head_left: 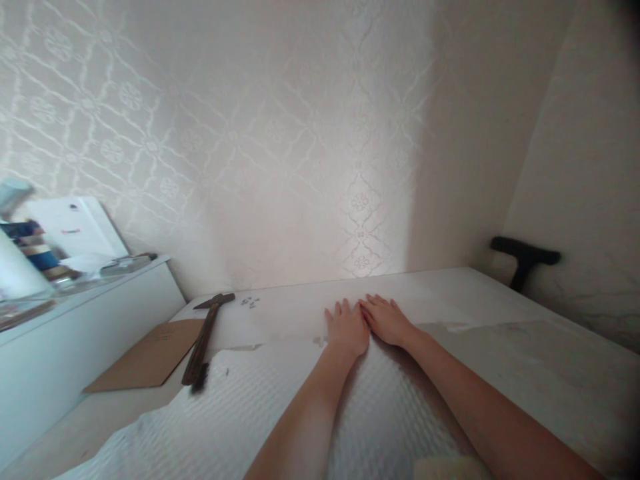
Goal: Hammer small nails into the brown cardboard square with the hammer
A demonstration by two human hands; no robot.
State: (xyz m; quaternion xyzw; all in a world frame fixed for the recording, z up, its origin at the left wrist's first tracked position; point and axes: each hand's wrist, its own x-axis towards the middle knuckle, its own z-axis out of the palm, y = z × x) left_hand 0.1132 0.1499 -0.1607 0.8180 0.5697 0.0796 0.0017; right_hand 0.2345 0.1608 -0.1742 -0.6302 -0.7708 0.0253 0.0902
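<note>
My left hand [349,328] lies flat with fingers spread, palm down, at the far edge of a white, quilted-looking sheet [270,393]. Touching it on the right is my right hand [387,321], also flat with its fingers stretched out towards the wall. Under the fingertips is the smooth white back part of the tabletop [295,303]. Whether the palms press on the sheet or on the surface beyond it is hard to tell. Both hands hold nothing that I can see.
To the left lie a wooden-handled hammer [204,343], a dark-bristled brush end [200,379], several small metal bits [250,302] and brown cardboard [145,357]. A white cabinet [90,333] bears assorted items. Patterned wall [300,167] rises behind; a black T-shaped support [525,253] stands right.
</note>
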